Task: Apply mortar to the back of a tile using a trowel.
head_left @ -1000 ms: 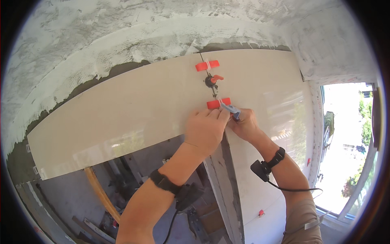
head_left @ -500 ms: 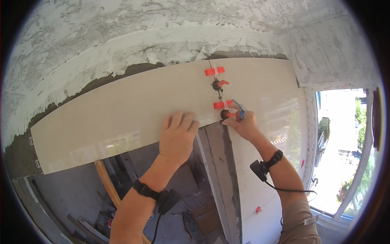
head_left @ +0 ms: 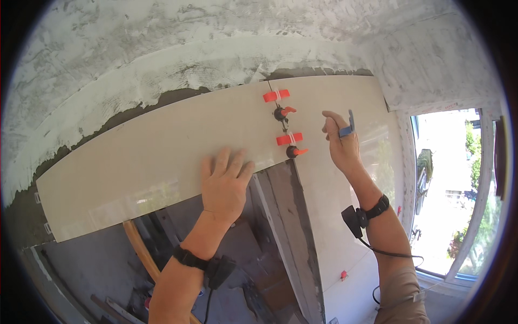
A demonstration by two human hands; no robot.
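My left hand (head_left: pixel 224 189) lies flat, fingers spread, against the lower part of a long beige wall tile (head_left: pixel 135 167). My right hand (head_left: pixel 342 148) is raised in front of the neighbouring tile (head_left: pixel 313 102), its fingers curled around a small blue plastic tool (head_left: pixel 348 128). Between the hands, the joint of the two tiles carries an upper red clip (head_left: pixel 276 96) and a lower red clip (head_left: pixel 289 139), each with a white middle. Two black round tile levellers with red levers, an upper one (head_left: pixel 280 113) and a lower one (head_left: pixel 292 152), sit in the same joint.
Under the long tile is an opening with a wooden post (head_left: pixel 141 248) and stacked material behind. A grey bare jamb (head_left: pixel 283 216) edges it. A bright window (head_left: pixel 448 194) stands at the right. Rough plaster (head_left: pixel 216 38) covers the surface above. Black straps with cabled devices are on both wrists.
My right hand has left the lower leveller and moved up and right with the blue tool. My left hand stays on the tile; the view has shifted slightly.
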